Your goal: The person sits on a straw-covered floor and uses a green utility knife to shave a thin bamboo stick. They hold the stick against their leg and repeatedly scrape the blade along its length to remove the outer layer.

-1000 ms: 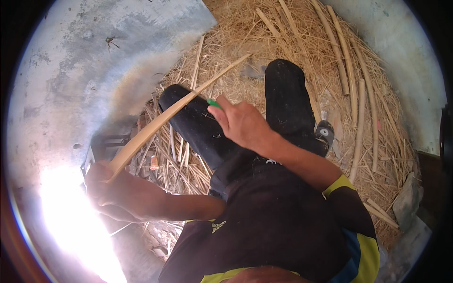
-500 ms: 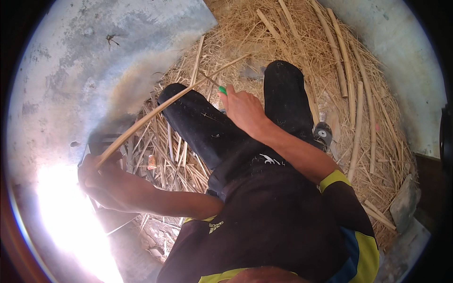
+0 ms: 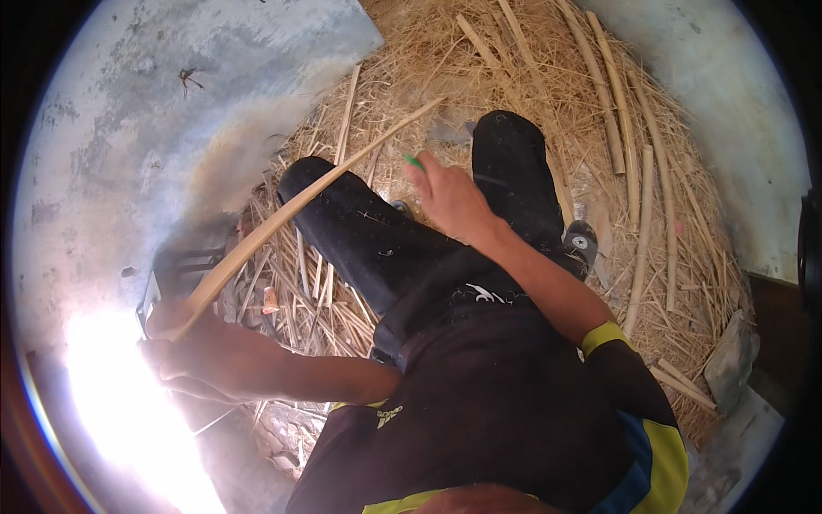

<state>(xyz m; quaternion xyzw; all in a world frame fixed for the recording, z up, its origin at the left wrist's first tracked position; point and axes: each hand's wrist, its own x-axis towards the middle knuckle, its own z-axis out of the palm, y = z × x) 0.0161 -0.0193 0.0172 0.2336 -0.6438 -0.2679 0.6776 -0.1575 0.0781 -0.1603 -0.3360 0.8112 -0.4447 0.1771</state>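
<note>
My left hand (image 3: 184, 351) is closed around the lower end of a long pale bamboo strip (image 3: 300, 210) that slants up and to the right over my left leg (image 3: 360, 236). My right hand (image 3: 449, 197) rests above the gap between my knees and grips a small tool with a green handle (image 3: 413, 160); only the handle tip shows. The strip's far end passes just left of the right hand. Both legs are in dark trousers, stretched out over straw.
Straw and split cane litter (image 3: 479, 60) covers the ground ahead. Several bamboo poles (image 3: 638, 171) lie at the right. A bare concrete floor (image 3: 128, 111) spreads at the left, with a dark metal object (image 3: 184, 257) near my left hand. Sun glare hides the lower left.
The left hand drew the strip's lower end slightly down and left, so it lies at a shallower slant. The right hand stayed near the knees, shifting slightly.
</note>
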